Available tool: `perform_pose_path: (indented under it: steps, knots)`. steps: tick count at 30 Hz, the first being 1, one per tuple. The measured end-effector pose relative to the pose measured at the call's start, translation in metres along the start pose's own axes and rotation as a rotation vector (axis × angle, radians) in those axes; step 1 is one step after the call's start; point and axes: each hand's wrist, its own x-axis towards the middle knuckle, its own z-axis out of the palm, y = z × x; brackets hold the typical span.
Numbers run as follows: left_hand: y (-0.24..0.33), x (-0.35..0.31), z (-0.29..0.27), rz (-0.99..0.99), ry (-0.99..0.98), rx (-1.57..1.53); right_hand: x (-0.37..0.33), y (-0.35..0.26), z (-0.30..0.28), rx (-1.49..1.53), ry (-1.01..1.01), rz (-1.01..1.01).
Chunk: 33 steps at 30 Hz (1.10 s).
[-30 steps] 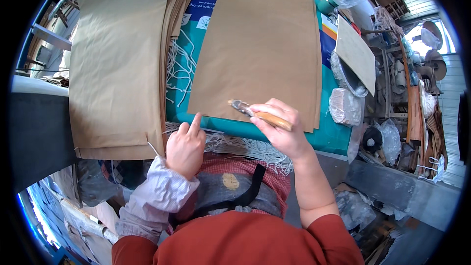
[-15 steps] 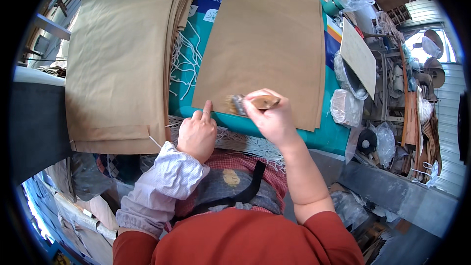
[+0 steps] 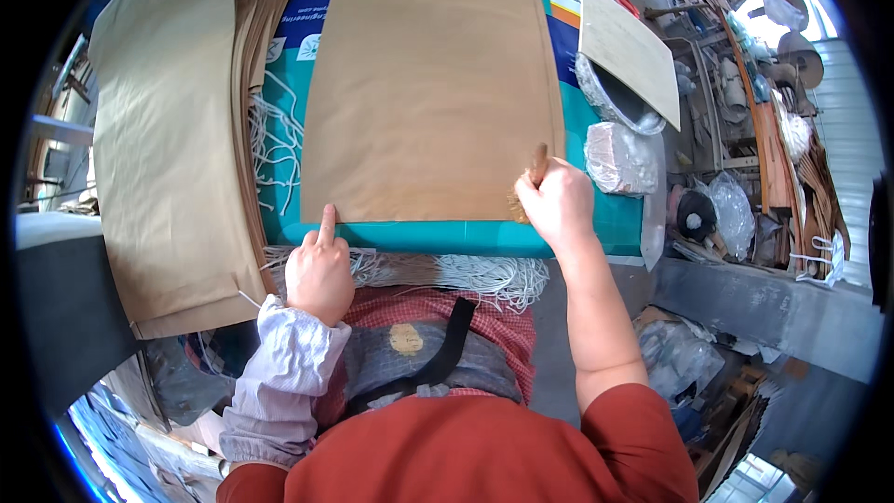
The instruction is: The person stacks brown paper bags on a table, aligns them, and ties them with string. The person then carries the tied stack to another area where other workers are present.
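A large brown paper sheet point(image 3: 428, 84) lies flat in front of me, with another sheet's edge showing along its right side. My left hand point(image 3: 318, 278) holds nothing. Its index finger is stretched out, the tip pressing the sheet's near left corner, while the other fingers curl in. Near the opposite corner, my right hand point(image 3: 562, 203) grips a brush by its wooden handle point(image 3: 538, 164). The brush's bristles point(image 3: 516, 207) touch the paper close to its near edge, partly hidden by the hand. A moist-looking band runs along that edge.
Teal printed sheeting point(image 3: 428, 237) covers the table. White cords point(image 3: 484, 275) hang below its front edge, and more cords point(image 3: 279, 144) lie left of the sheet. A stack of brown paper bags point(image 3: 168, 140) stands at left. At right are a plastic-wrapped block point(image 3: 622, 158) and a board point(image 3: 629, 51) over a basin.
My right hand has swept the brush rightward along the paper's near edge, and the handle now points upward. The view has shifted; my left fingertip remains at the near left corner.
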Motion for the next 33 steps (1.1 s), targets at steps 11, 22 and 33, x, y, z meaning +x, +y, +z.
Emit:
perform_pose_path:
  steps: [11,22,33]
  knots:
    - [0.009,-0.035,-0.019,0.056,0.127,-0.31,-0.056,0.155,-0.066,-0.431,0.244,-0.015]
    - [0.009,-0.077,-0.138,0.465,-0.059,-0.739,-0.127,-0.097,0.032,0.992,-0.511,-0.526]
    - [-0.087,-0.107,-0.161,-0.08,0.467,-0.623,-0.092,-0.009,-0.121,0.937,-0.356,-0.245]
